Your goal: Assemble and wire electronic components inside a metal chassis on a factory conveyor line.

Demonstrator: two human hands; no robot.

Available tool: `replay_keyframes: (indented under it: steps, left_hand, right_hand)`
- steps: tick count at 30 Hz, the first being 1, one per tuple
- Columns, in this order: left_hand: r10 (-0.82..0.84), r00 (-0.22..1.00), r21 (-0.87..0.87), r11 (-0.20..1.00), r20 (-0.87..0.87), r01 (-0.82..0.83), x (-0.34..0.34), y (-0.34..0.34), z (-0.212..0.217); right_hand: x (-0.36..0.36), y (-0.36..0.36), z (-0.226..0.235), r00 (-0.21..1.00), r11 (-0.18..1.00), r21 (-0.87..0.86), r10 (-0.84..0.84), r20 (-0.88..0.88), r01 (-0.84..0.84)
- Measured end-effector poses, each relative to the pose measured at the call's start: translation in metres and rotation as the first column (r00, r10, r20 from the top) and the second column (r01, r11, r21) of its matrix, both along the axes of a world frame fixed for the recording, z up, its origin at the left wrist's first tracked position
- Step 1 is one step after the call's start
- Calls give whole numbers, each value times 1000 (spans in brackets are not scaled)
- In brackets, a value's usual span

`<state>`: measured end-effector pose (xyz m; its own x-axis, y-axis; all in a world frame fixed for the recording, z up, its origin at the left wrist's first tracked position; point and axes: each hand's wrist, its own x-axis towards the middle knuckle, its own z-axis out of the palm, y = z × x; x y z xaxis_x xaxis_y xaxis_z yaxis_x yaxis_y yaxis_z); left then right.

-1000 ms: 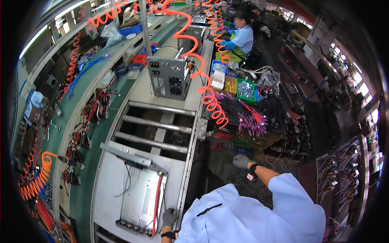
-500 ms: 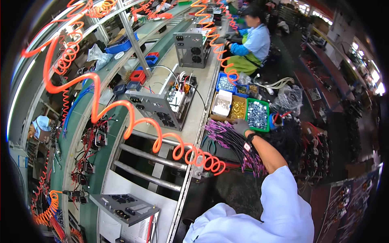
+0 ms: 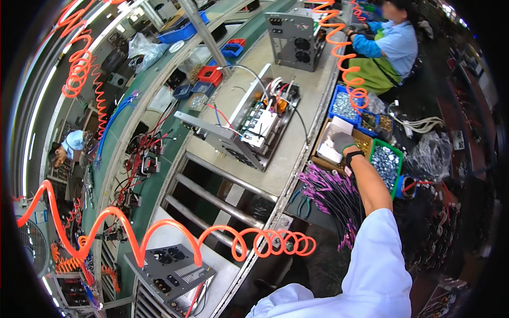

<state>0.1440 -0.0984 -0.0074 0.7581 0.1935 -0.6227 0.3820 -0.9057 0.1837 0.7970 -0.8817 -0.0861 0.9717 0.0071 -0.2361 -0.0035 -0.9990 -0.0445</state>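
Observation:
My right hand [image 3: 343,141], in a grey glove with a dark band at the wrist, reaches into a small white box [image 3: 330,150] that stands in a cardboard tray [image 3: 315,153]. Its fingertips point down into the box, and whether they hold anything is hidden. Brass-coloured small parts [image 3: 362,145] lie beside the white box. A green bin [image 3: 393,186] of silvery fasteners stands to the right of my wrist. Below the tray, under my forearm, lies a bundle of black cables with purple ends [image 3: 330,197]. My left hand is out of view.
On the conveyor to the left sits an open grey chassis [image 3: 260,127] with wiring; another grey unit [image 3: 180,270] lies nearer. A coiled orange hose [image 3: 222,233] hangs across the rollers [image 3: 212,206]. Pliers [image 3: 303,204] lie by the cables. A co-worker [image 3: 392,47] sits ahead.
My right hand has moved from the purple-ended cables up and forward to the white box. The view has shifted, and the orange hose now hangs lower in it.

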Motion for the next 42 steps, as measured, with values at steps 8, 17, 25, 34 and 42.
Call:
replay_keyframes:
  steps: [8, 17, 25, 34, 42]
  left_hand:
    - [52, 977, 158, 984, 205, -85, -127, -33, 70]
    - [755, 653, 159, 654, -64, -740, -96, -77, 117]
    - [732, 674, 191, 678, -96, -709, -105, -79, 131]
    - [792, 598, 197, 610, -122, -768, -112, -83, 136]
    - [731, 672, 148, 682, -119, -716, -111, -49, 128]
  right_hand:
    - [63, 85, -48, 964, 966, 51, 247, 104, -253]
    - [141, 339, 34, 770, 781, 176, 504, 392, -600]
    - [161, 324, 16, 798, 820, 210, 404, 447, -533]
    - [143, 188, -21, 885, 934, 191, 199, 421, -301]
    - [59, 47, -39, 917, 990, 138, -25, 398, -32]
